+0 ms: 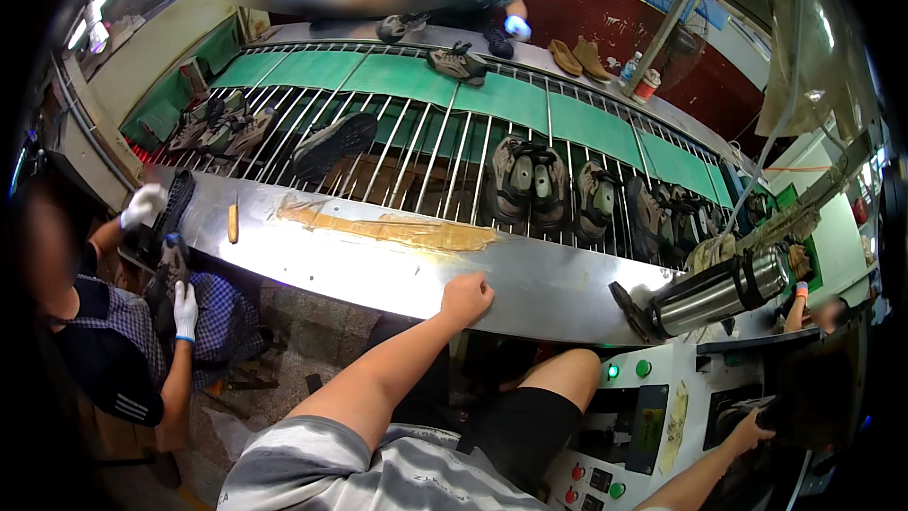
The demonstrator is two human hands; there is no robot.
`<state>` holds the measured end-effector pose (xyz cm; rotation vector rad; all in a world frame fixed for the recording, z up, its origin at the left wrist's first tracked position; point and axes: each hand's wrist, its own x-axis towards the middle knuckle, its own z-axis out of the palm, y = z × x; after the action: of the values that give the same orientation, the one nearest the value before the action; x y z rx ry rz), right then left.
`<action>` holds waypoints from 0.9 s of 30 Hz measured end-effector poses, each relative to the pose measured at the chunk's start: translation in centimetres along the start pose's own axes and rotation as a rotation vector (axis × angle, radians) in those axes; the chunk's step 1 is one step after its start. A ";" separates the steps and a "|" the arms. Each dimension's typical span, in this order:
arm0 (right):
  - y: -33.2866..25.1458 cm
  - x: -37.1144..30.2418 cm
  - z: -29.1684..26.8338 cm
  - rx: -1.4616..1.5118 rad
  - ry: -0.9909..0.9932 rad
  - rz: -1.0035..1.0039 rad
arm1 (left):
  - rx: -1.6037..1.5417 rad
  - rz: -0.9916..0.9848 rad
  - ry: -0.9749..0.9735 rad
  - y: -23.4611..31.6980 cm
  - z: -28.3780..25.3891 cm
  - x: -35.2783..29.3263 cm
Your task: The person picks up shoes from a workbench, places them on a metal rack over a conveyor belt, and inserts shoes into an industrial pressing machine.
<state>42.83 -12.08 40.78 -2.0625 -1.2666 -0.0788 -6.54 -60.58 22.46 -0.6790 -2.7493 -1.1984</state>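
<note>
Along the far side, a green conveyor (530, 104) behind metal rails is carrying shoes (530, 191); nearer, the steel shelf (378, 274) is bearing the left hand (466, 298), curled into a loose fist on its edge. Near right, the right hand (749, 431) is reaching into a dark machine opening (747, 412), its grip impossible to tell.

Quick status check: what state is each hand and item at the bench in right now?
left hand: fisted, resting on the steel bench
right hand: gripping a dark part at the machine
green lamp: lit
steel flask: lying on its side
shoe pair: soles up on the rack
</note>
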 end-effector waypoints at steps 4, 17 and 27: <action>4.4 -8.1 -1.3 0.389 0.339 -0.275 | -0.166 0.090 0.222 -1.1 0.9 -0.3; -1.0 -33.8 -4.6 1.299 -0.883 -0.260 | -1.099 -0.089 -0.498 3.2 -3.0 -6.6; -13.7 -47.2 -16.9 0.796 -1.834 -1.326 | -1.755 -0.231 -0.089 -1.3 -18.7 -3.0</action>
<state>12.43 -54.17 42.20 0.1577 -2.6489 1.6446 -6.47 -75.75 33.86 -0.3315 -1.0680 -3.4112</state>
